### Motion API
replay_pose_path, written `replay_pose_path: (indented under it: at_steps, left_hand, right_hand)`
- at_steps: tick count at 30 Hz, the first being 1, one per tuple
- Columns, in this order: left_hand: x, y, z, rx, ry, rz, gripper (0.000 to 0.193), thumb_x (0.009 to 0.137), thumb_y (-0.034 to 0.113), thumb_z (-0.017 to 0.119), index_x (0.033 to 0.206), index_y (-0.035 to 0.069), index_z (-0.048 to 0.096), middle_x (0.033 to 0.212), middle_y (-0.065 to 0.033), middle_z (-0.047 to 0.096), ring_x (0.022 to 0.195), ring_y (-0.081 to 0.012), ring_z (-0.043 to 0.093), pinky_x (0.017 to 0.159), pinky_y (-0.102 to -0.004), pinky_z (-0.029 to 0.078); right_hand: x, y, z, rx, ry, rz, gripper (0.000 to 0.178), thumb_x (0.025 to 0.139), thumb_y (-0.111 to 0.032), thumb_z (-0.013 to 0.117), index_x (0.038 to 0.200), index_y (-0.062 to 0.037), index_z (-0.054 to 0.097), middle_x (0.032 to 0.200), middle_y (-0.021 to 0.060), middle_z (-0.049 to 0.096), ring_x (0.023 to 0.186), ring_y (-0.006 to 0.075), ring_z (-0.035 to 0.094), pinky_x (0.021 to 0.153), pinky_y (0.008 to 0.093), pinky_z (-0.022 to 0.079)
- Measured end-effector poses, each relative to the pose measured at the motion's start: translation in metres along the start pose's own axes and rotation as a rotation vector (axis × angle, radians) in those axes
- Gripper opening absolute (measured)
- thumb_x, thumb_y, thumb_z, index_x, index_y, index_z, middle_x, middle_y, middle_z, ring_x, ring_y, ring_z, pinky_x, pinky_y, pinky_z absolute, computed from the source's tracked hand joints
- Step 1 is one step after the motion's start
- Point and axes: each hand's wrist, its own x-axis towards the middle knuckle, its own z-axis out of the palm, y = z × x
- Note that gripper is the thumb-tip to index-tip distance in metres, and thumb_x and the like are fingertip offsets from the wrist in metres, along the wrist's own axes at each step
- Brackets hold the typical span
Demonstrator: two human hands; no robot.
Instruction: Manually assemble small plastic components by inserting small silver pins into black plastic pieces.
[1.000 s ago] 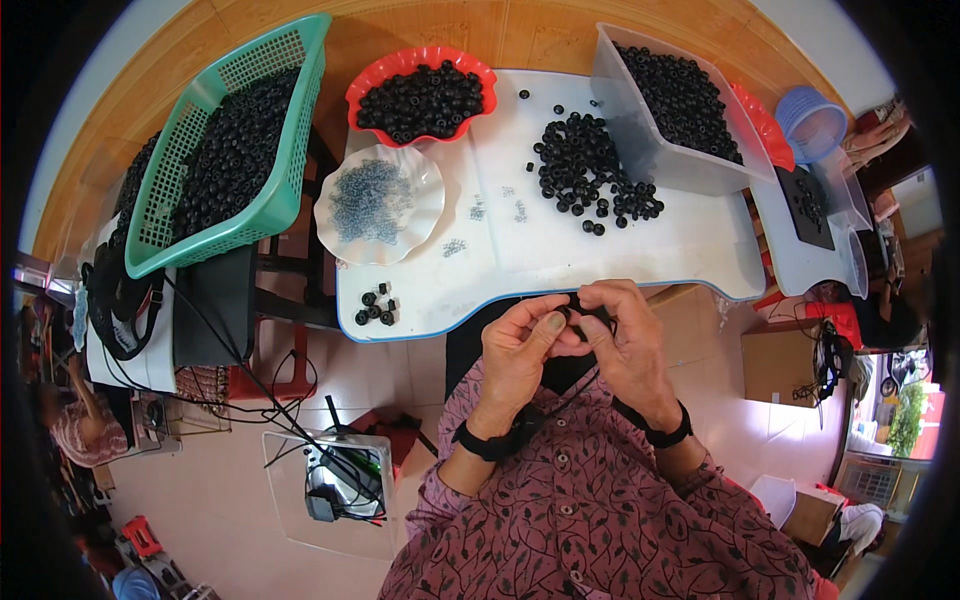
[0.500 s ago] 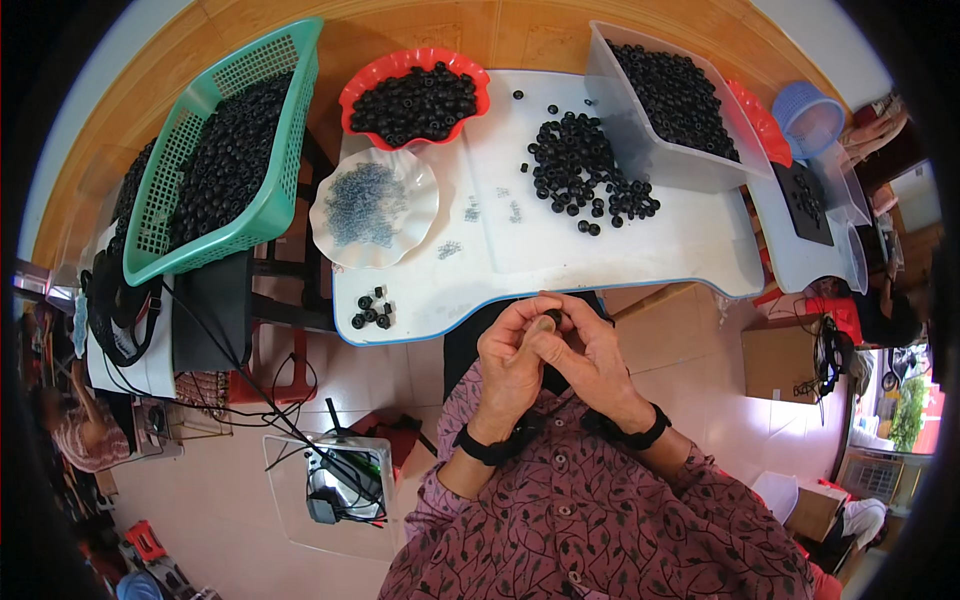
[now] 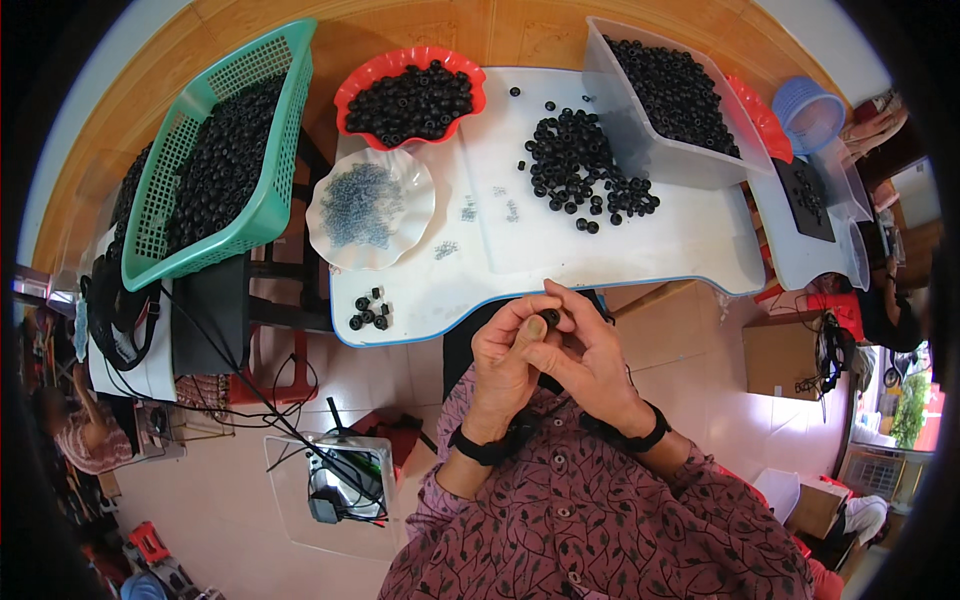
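My left hand (image 3: 508, 362) and my right hand (image 3: 590, 355) meet just in front of the white table's near edge (image 3: 560, 285). Between their fingertips sits a small black ring-shaped part (image 3: 549, 317), pinched by both hands. A loose pile of the same black parts (image 3: 585, 175) lies on the table beyond my hands. A small group of black parts (image 3: 368, 310) rests near the table's front left corner. A white scalloped dish (image 3: 372, 205) holds small grey pieces.
A red scalloped bowl (image 3: 410, 95), a clear bin (image 3: 665, 100) and a green basket (image 3: 215, 160) all hold black parts. A blue basket (image 3: 808, 110) stands at far right. On the floor: cables, a clear box (image 3: 335, 490), a cardboard box (image 3: 775, 355).
My hands have drawn a little back from the table edge toward my body, still together on the small black part.
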Motion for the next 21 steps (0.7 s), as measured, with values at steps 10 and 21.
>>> replay_pose_path:
  at_steps: [10, 21]
  left_hand:
    - [-0.003, 0.009, 0.007, -0.156, -0.106, -0.021, 0.032, 0.095, 0.02, 0.058, 0.115, -0.004, 0.058, 0.1, -0.0167, 0.065, 0.084, -0.0203, 0.064, 0.073, -0.0332, 0.058]
    - [-0.002, 0.009, 0.002, -0.058, 0.007, -0.01, 0.024, 0.094, 0.012, 0.059, 0.112, -0.005, 0.06, 0.092, -0.011, 0.066, 0.078, -0.0141, 0.063, 0.071, -0.0251, 0.055]
  right_hand:
    - [-0.006, -0.006, -0.003, -0.099, -0.001, -0.141, 0.07, 0.08, -0.02, 0.076, 0.134, 0.0059, 0.041, 0.117, 0.0197, 0.06, 0.1, 0.0262, 0.063, 0.082, 0.0327, 0.052]
    - [0.003, -0.028, -0.016, -0.26, 0.059, -0.33, 0.034, 0.085, -0.001, 0.065, 0.118, 0.0002, 0.06, 0.119, 0.0156, 0.056, 0.093, 0.0216, 0.063, 0.078, 0.029, 0.051]
